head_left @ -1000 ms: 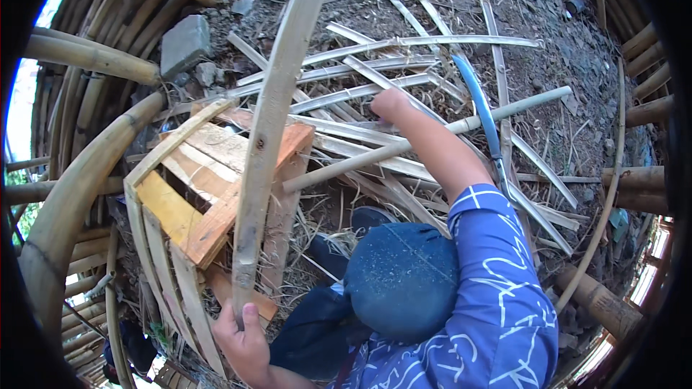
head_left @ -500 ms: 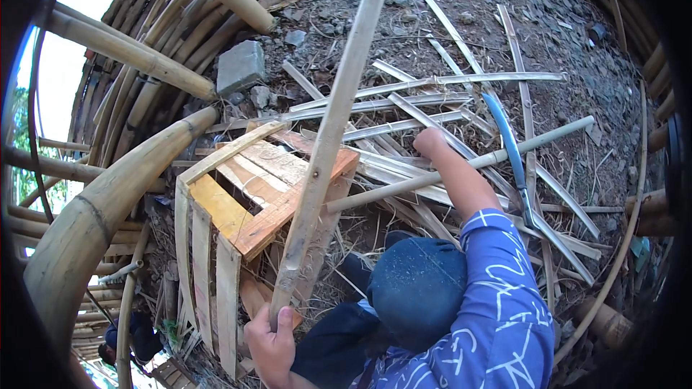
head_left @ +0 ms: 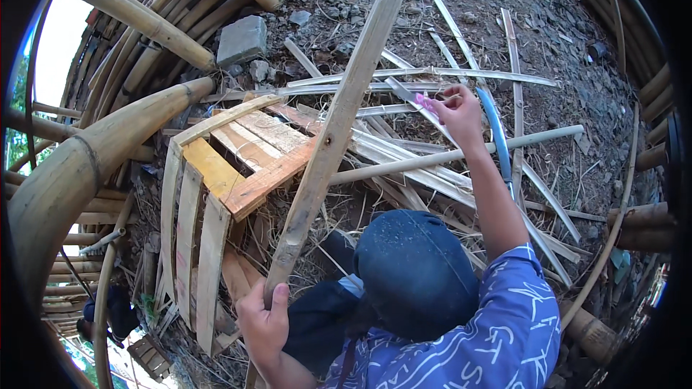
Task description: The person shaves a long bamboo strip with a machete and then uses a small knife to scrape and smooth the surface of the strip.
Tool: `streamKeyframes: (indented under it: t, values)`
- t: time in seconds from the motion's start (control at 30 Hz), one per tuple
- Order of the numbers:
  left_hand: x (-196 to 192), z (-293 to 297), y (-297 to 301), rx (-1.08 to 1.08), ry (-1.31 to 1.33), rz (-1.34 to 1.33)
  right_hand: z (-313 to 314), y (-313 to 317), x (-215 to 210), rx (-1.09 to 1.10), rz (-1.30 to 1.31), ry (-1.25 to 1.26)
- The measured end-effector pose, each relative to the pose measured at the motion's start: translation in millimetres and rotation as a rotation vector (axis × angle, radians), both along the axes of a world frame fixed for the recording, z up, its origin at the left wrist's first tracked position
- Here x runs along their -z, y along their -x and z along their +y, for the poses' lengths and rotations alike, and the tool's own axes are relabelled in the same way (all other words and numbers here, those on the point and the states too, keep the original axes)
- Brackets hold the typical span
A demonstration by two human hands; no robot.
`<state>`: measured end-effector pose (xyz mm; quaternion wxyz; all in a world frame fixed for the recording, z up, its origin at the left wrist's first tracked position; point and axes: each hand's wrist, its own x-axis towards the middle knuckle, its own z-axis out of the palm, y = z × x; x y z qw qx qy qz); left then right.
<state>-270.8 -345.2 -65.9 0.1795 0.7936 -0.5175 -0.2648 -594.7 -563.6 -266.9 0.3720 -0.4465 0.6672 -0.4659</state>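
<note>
Bamboo slat [head_left: 339,122] rises slantwise from the left hand [head_left: 265,324], whose fingers are clamped round its lower end, crossing above a wooden pallet [head_left: 231,166]. Right hand [head_left: 458,112] reaches out over split strips [head_left: 432,72] on the ground, fingers pinched on a small pink object [head_left: 427,103].

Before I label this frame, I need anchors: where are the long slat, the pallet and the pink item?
Slat [head_left: 339,122]: head view, mid-length of its flat face, above the left hand's grip.
Pallet [head_left: 216,169]: head view, on a yellowish top board.
Pink item [head_left: 428,104]: head view, its visible end at the right hand's fingertips.
</note>
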Motion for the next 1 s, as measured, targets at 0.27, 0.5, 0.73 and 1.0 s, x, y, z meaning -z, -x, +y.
streamKeyframes:
  t: [0.27,0.5,0.73,1.0]
  values:
    - [-10.0,25.5,9.8,0.051,0.074,0.013,94.2,4.9,-14.6,-0.072,-1.083,-0.249]
    - [-0.5,56.4,-1.5,0.091,-0.044,0.037,128.8,0.7,-115.2,-0.037,-0.692,0.156]
    - [-9.0,64.8,15.6,0.093,-0.053,0.012,175.1,-42.5,-147.9,-0.465,-0.161,0.460]
    - [-11.8,76.8,28.1,0.263,0.091,-0.169,201.3,-63.0,-163.6,-0.501,0.462,0.350]
